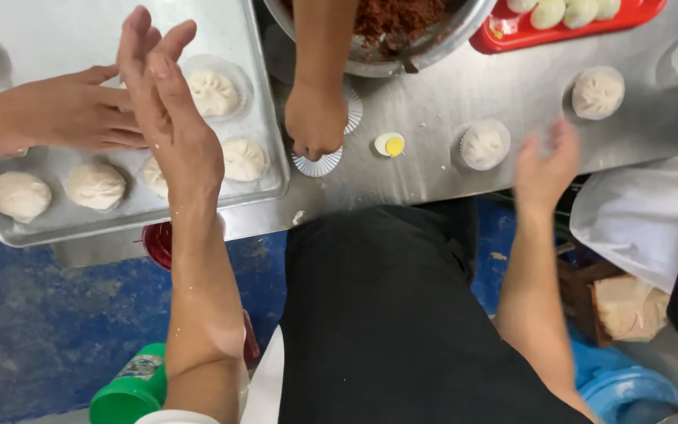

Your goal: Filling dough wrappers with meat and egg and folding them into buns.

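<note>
Hovering open left hand (168,102) over bun tray (256,149), green-capped bottle (129,392) below

green bottle (129,392) w/ label, bottom left.

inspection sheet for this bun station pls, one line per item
Surface: steel table, floury.
Job's things: tray of pleated buns; two more buns on paper cups on the table.
Clutter: egg piece, filling bowl, red tray of eggs, paper cup stack.
Grippers: left hand open over the tray, empty; right hand open, empty, blurred. Two other hands at work.
Cables: nothing seen.
Surroundings: blue floor, green container.
</note>
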